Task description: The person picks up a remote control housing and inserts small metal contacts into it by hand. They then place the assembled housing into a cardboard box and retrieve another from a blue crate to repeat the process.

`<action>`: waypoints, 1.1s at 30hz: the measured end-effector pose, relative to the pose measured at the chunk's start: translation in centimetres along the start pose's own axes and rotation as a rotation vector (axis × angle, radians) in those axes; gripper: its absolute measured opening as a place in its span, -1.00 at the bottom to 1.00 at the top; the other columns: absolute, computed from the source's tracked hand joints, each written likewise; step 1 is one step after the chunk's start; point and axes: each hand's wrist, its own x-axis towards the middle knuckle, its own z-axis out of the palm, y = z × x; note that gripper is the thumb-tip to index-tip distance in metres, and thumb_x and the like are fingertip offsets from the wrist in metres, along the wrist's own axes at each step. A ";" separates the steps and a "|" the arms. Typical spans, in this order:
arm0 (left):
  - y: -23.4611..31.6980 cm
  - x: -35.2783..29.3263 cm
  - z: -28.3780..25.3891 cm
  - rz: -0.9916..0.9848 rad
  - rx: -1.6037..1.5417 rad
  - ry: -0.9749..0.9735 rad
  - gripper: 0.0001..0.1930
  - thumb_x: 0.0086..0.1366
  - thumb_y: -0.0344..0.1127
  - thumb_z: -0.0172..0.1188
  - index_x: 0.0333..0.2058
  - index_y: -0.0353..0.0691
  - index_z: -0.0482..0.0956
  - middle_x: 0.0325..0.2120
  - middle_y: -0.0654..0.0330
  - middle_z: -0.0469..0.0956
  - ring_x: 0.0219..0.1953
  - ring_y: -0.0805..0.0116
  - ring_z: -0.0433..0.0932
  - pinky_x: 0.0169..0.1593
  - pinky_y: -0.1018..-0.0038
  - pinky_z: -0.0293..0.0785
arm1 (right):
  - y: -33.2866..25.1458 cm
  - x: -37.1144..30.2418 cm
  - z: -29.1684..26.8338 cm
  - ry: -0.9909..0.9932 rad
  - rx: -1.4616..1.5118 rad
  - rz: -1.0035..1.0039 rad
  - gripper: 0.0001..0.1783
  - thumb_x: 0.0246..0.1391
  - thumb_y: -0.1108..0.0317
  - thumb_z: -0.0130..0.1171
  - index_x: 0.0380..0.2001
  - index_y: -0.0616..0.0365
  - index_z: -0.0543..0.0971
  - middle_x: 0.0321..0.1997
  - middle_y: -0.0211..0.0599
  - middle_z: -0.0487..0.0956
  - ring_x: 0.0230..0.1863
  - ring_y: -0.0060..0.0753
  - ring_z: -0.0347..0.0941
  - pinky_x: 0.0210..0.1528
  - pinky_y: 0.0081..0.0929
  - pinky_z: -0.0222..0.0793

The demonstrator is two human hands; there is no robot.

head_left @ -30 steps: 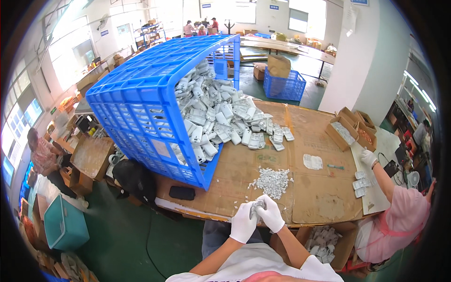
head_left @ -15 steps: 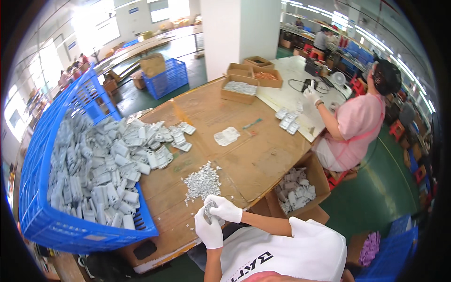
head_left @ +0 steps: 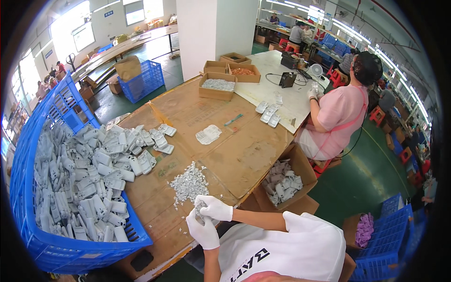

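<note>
Both my hands wear white gloves and meet at the table's near edge. My left hand [head_left: 205, 232] grips a small grey-white plastic part [head_left: 201, 207] from below. On its other side, the curled fingers of my right hand [head_left: 216, 208] close on the same part. Most of it is hidden by the gloves, so its exact kind does not show. Just beyond my hands lies a heap of tiny silvery-white pieces [head_left: 189, 182], with a few scattered loose around it.
At left, a blue crate [head_left: 70, 256] overflows with white plastic housings [head_left: 89, 188] onto the cardboard-covered table [head_left: 235, 160]. A flattened white bag [head_left: 208, 134] lies mid-table. Cardboard boxes [head_left: 216, 96] stand at the back. A co-worker in pink [head_left: 340, 110] sits at right, beside a box of housings [head_left: 284, 183].
My view has swung slightly to the right, so the scene sits further left. My hands stay together on the part. The co-worker's hands have shifted and now hold a small pale piece.
</note>
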 end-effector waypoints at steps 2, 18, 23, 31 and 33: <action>-0.1 0.1 -0.3 0.024 0.023 -0.002 -0.72 0.23 -0.53 0.20 -0.06 -0.34 0.53 -0.22 -0.01 0.57 -0.12 0.07 0.56 -0.02 0.25 0.45 | 0.0 0.1 0.0 -0.034 -0.001 0.034 -0.78 -0.09 0.57 -0.04 -0.28 0.22 0.44 -0.36 -0.39 0.46 -0.25 -0.60 0.34 -0.13 -0.53 0.37; -0.6 5.0 0.3 -0.301 -0.710 -0.276 -0.50 0.25 -0.56 0.05 0.19 -0.47 0.30 0.04 0.02 0.47 0.06 0.24 0.50 0.18 0.38 0.40 | -1.8 -3.2 -1.3 0.235 -1.072 -0.619 -0.50 -0.02 0.24 0.31 0.01 0.03 0.46 -0.26 -0.39 0.52 -0.26 -0.28 0.52 -0.17 -0.30 0.46; -0.3 6.1 2.6 -0.310 -0.778 -0.549 -0.34 0.32 -0.53 0.04 0.37 -0.46 0.08 0.25 -0.07 0.33 0.27 0.19 0.36 0.32 0.35 0.26 | -0.4 -2.0 -5.1 0.349 -0.925 -0.505 -0.65 0.04 0.25 0.29 -0.09 -0.01 0.49 -0.25 -0.27 0.56 -0.34 -0.16 0.59 -0.34 -0.28 0.53; -0.8 10.9 -1.2 0.349 0.337 -0.015 -0.56 0.23 -0.52 0.18 0.11 -0.36 0.44 0.15 -0.07 0.42 0.23 0.01 0.39 0.31 0.21 0.28 | 4.2 5.7 -36.5 0.764 -1.165 -0.154 -0.77 -0.09 0.33 0.23 -0.30 0.14 0.62 -0.23 -0.02 0.58 -0.13 0.07 0.50 0.00 -0.14 0.41; -3.4 12.4 -3.5 0.279 0.645 0.148 -0.56 0.20 -0.45 0.23 0.08 -0.32 0.47 0.16 -0.12 0.37 0.24 -0.10 0.32 0.31 0.15 0.25 | 3.0 6.8 -40.6 0.868 -1.280 0.038 -0.77 -0.06 0.33 0.25 -0.30 0.18 0.62 -0.22 -0.02 0.58 -0.08 0.09 0.48 0.02 -0.12 0.41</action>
